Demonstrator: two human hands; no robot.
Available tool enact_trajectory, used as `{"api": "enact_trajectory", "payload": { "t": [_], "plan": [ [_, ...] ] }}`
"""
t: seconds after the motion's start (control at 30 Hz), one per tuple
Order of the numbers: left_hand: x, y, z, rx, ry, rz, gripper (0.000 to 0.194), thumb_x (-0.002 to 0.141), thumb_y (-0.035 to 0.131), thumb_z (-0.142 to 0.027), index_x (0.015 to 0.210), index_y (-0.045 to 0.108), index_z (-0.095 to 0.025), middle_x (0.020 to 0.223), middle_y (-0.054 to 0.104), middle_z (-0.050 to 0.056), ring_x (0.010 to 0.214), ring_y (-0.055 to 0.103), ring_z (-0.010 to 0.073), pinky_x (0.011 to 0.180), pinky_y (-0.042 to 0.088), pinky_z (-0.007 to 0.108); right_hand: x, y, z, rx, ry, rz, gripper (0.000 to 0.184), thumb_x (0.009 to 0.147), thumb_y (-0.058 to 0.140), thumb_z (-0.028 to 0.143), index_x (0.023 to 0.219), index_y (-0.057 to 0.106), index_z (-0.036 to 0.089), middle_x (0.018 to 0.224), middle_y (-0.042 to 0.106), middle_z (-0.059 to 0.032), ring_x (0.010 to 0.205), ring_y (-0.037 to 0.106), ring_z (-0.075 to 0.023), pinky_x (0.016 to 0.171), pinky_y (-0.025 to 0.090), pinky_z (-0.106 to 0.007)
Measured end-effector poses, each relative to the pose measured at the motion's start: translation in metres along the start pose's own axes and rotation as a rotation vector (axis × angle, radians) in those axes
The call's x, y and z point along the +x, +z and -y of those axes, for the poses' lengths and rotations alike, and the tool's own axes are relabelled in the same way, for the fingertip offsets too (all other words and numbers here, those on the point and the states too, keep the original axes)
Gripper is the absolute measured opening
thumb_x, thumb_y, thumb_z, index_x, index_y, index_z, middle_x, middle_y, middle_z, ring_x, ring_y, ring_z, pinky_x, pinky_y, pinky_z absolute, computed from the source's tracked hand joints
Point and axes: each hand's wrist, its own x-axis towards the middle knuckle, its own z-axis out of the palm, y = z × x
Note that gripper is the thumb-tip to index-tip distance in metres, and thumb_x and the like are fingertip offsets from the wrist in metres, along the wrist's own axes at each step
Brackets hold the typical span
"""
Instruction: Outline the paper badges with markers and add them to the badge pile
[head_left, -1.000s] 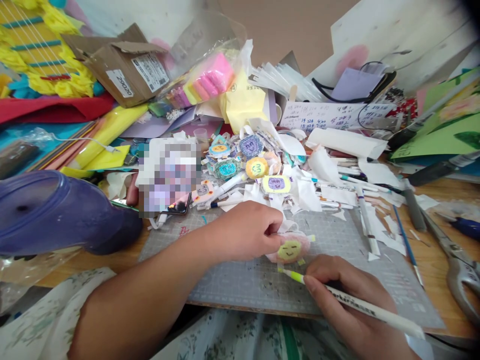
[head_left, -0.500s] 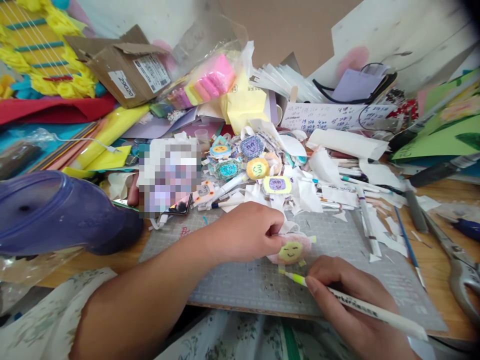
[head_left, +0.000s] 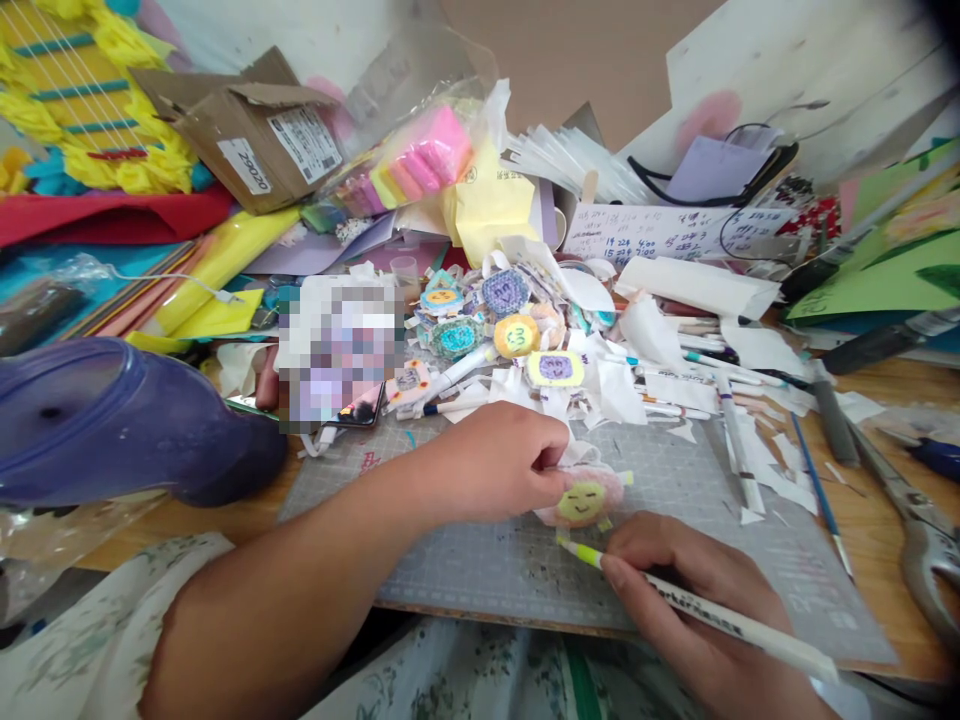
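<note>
My left hand (head_left: 510, 460) is closed, its fingers pinching the left edge of a small pink paper cutout (head_left: 600, 490). A yellow smiling face is drawn on the cutout, and small yellow tabs stick out at its edges. In my right hand (head_left: 690, 580) is a white marker (head_left: 739, 625) with a yellow-green tip, held like a pen. Its tip is at a small tab below the cutout's lower left; whether it touches is too small to tell. Both hands are over a grey cutting mat (head_left: 480, 565). Beyond lie several similar decorated cutouts (head_left: 555, 369).
A purple translucent container (head_left: 135, 420) stands at the left, beside a phone (head_left: 364, 408). Paper scraps and several pens (head_left: 739, 445) spread across the back and right. Scissors (head_left: 911, 520) and a thin blue brush (head_left: 817, 490) lie at the right. A cardboard box (head_left: 247, 140) is behind.
The marker and my right hand have shifted slightly left, the tip moving closer to the tab at the cutout's lower left. My left hand and the cutout stay in place.
</note>
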Motion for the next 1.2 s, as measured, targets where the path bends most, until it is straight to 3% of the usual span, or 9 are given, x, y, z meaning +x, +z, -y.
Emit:
{"api": "enact_trajectory", "payload": {
  "t": [0.17,0.3,0.47,0.63,0.93,1.2],
  "plan": [
    [0.001,0.000,0.001,0.008,0.000,0.000,0.024,0.075,0.058,-0.024,0.058,0.043,-0.018,0.054,0.042,-0.006,0.053,0.037,0.0093,0.049,0.022,0.024,0.001,-0.003,0.002,0.030,-0.013,-0.014,0.016,0.088,0.054,0.015,0.074,0.050,0.023,0.063,0.057,0.0044,0.053,0.055,-0.0098,0.049,0.042,-0.021],
    [0.004,0.000,0.003,0.008,-0.015,0.011,0.021,0.075,0.058,-0.028,0.060,0.046,-0.018,0.057,0.047,-0.006,0.055,0.041,0.0100,0.050,0.024,0.024,-0.001,-0.003,0.003,0.187,-0.058,-0.103,0.016,0.086,0.053,0.009,0.077,0.051,0.023,0.065,0.058,0.0027,0.055,0.054,-0.0115,0.051,0.043,-0.023],
    [0.009,-0.001,0.008,0.038,0.005,0.009,0.023,0.077,0.056,-0.031,0.061,0.046,-0.018,0.059,0.049,-0.005,0.057,0.042,0.0110,0.051,0.025,0.024,-0.004,0.005,-0.011,0.476,0.092,-0.284,0.013,0.087,0.059,0.017,0.076,0.056,0.022,0.065,0.057,0.0018,0.057,0.049,-0.0125,0.051,0.038,-0.025],
    [0.012,-0.002,0.011,0.047,0.029,0.014,0.021,0.078,0.056,-0.032,0.064,0.047,-0.018,0.061,0.049,-0.005,0.059,0.042,0.0117,0.053,0.027,0.024,-0.003,0.011,-0.023,0.568,0.141,-0.340,0.016,0.087,0.062,0.025,0.073,0.057,0.021,0.060,0.057,0.0027,0.053,0.047,-0.0116,0.048,0.036,-0.024],
    [0.014,-0.004,0.014,0.018,0.055,0.051,0.024,0.076,0.055,-0.039,0.066,0.050,-0.018,0.063,0.049,-0.004,0.061,0.043,0.0123,0.054,0.029,0.023,0.005,0.012,-0.021,0.595,0.181,-0.361,0.022,0.084,0.063,0.032,0.068,0.052,0.021,0.052,0.055,0.0054,0.045,0.046,-0.0101,0.045,0.035,-0.022],
    [0.012,-0.003,0.014,0.024,0.060,0.019,0.024,0.077,0.055,-0.039,0.067,0.050,-0.018,0.063,0.048,-0.005,0.061,0.041,0.0119,0.054,0.030,0.022,0.004,0.009,-0.002,0.405,0.200,-0.312,0.019,0.076,0.063,0.025,0.062,0.050,0.020,0.051,0.047,0.0058,0.047,0.039,-0.0098,0.045,0.030,-0.022]
  ]
}}
